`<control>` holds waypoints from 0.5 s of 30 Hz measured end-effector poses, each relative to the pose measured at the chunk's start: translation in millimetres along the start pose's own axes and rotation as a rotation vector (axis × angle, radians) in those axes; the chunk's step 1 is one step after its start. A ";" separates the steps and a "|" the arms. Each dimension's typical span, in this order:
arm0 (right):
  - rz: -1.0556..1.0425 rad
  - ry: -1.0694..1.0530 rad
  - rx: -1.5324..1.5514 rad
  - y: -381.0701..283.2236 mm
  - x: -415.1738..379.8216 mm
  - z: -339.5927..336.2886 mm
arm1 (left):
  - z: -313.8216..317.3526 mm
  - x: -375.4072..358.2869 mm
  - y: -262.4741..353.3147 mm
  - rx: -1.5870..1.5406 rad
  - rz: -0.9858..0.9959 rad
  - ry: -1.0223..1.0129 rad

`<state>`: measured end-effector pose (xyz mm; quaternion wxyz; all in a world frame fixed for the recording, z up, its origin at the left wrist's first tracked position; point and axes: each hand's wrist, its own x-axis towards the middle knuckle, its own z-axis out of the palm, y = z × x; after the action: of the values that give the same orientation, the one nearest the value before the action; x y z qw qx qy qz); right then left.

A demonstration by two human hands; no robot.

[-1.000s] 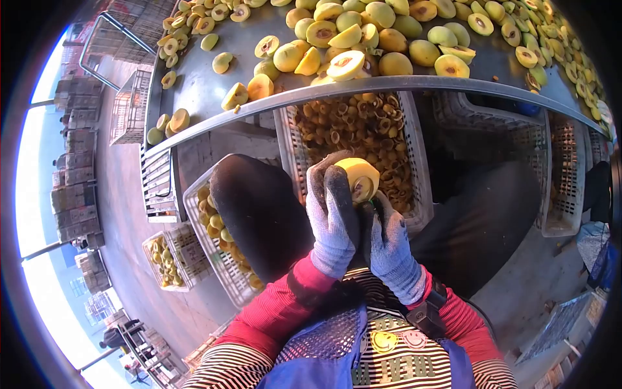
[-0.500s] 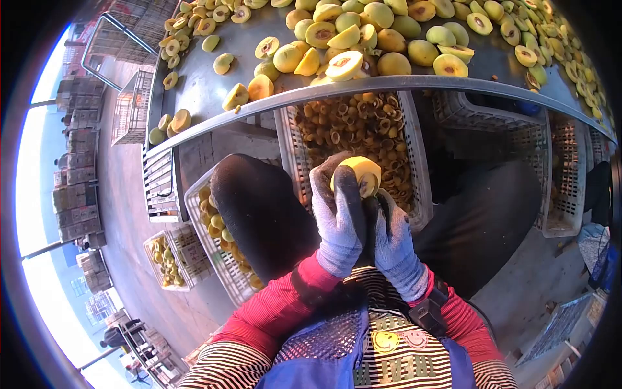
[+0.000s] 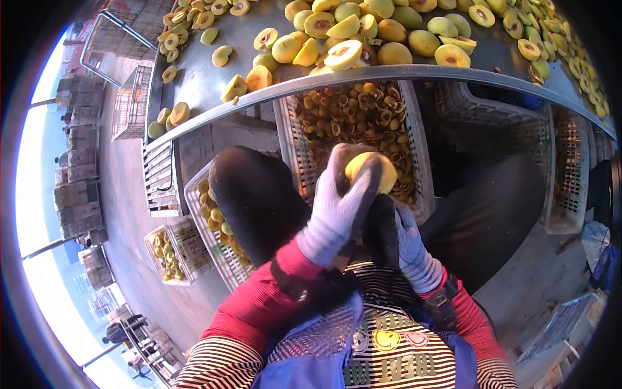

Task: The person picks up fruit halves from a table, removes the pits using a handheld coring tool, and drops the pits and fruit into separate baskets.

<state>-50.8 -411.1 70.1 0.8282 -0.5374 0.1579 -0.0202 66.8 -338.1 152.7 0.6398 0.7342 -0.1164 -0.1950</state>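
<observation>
My left hand [image 3: 340, 194], in a grey-white work glove with dark fingers, is closed around a yellow peach half [image 3: 379, 172]. The peach's rounded side faces up, and its cut face is out of sight. Just below and to the right, my right hand [image 3: 408, 236] is closed under the fruit in a matching glove. Its fingertips are partly covered by my left hand, so I cannot make out what it grips. Both hands are above a crate of brown, hollowed fruit scraps [image 3: 353, 120] between my knees.
A metal table [image 3: 194, 84] carries many halved peaches [image 3: 324, 26], its raised rim crossing in front of me. Crates of fruit [image 3: 217, 220] stand by my left knee, with a smaller crate [image 3: 170, 256] farther left. Other crates [image 3: 567, 168] are under the table at right.
The peach half has turned, so its cut face no longer shows. My left hand has rolled over it and moved slightly right; my right hand has dropped a little lower.
</observation>
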 end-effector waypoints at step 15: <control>0.677 -0.645 1.620 -59.2 5.9 20.3 | 2.1 1.3 -23.9 -0.468 -0.258 -0.160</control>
<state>-31.3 -419.3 129.3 0.9159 0.2987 0.0064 0.2680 65.2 -336.8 128.7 0.7507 0.5574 -0.0237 -0.3539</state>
